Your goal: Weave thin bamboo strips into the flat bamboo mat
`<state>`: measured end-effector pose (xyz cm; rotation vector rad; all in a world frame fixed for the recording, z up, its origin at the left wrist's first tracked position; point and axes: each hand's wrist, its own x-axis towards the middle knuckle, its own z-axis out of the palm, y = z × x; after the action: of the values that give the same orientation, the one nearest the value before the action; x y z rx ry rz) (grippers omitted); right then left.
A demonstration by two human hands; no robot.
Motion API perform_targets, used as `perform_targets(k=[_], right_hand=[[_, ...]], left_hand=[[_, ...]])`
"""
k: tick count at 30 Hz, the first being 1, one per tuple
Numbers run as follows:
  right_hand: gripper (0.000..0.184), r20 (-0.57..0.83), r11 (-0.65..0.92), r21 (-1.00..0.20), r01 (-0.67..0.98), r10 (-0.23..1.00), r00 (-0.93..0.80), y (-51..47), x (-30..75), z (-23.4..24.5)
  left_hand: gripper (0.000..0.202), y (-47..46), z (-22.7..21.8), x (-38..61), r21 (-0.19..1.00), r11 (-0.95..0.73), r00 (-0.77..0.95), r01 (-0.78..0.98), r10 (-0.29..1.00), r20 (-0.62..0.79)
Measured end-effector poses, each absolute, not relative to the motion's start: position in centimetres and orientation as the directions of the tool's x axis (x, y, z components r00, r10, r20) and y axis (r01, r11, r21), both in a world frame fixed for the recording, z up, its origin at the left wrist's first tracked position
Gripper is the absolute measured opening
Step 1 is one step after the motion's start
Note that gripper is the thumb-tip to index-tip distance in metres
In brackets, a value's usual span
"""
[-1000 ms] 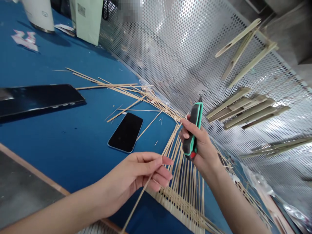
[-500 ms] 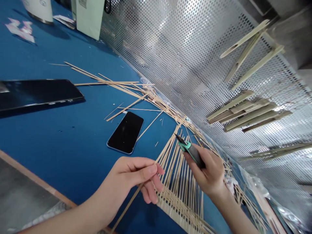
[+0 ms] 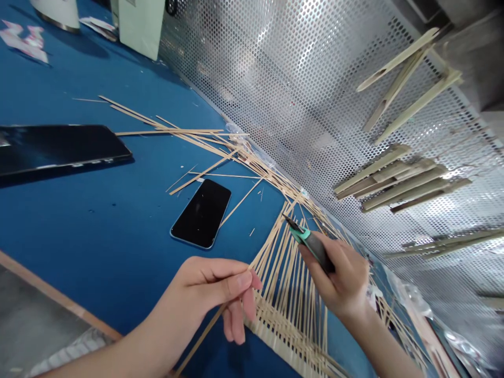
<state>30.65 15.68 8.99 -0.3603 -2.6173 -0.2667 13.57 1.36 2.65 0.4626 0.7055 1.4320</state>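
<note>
A half-woven mat of thin bamboo strips (image 3: 291,310) lies on the blue table (image 3: 98,220) in front of me. My left hand (image 3: 212,294) pinches one long bamboo strip (image 3: 200,338) between thumb and fingers at the mat's left edge. My right hand (image 3: 338,275) grips a green and black utility knife (image 3: 309,243), its tip pointing up and left over the strips' free ends.
A black phone (image 3: 201,212) lies face up left of the mat. A dark tablet (image 3: 55,149) sits at far left. Loose bamboo strips (image 3: 189,139) are scattered along a perforated metal wall (image 3: 283,79), where wider bamboo pieces (image 3: 397,178) hang.
My right hand dropped from holding the knife upright to laying it low over the mat, tip pointing left. My left hand slid slightly left and down along its strip.
</note>
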Motion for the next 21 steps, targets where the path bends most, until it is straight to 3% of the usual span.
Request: perform_targets(k=[4,8,12,16,21], right_hand=[[0.028,0.387,0.962,0.148,0.228,0.156,-0.909,15.72,30.71,9.16],[0.023,0.452,0.939,0.153,0.309,0.211,-0.866,15.74,30.66,9.29],[0.022,0.383,0.956,0.161,0.246,0.169,-0.908,15.89,30.53,9.24],[0.019,0.484,0.912,0.147,0.384,0.272,-0.832,16.25,30.50,9.18],[0.021,0.431,0.943,0.124,0.307,0.228,-0.873,16.56,30.63,8.97]], left_hand=[[0.024,1.15,2.66,13.66,0.681,0.108,0.005,-0.724,0.989,-0.151],[0.023,1.26,2.71,13.64,0.680,0.093,-0.014,-0.728,0.989,-0.150],[0.024,1.40,2.54,13.58,0.693,0.095,-0.017,-0.715,0.988,-0.153],[0.024,1.22,2.32,13.55,0.710,0.106,-0.012,-0.696,0.987,-0.159],[0.025,1.31,2.33,13.67,0.713,0.113,-0.030,-0.692,0.982,-0.184]])
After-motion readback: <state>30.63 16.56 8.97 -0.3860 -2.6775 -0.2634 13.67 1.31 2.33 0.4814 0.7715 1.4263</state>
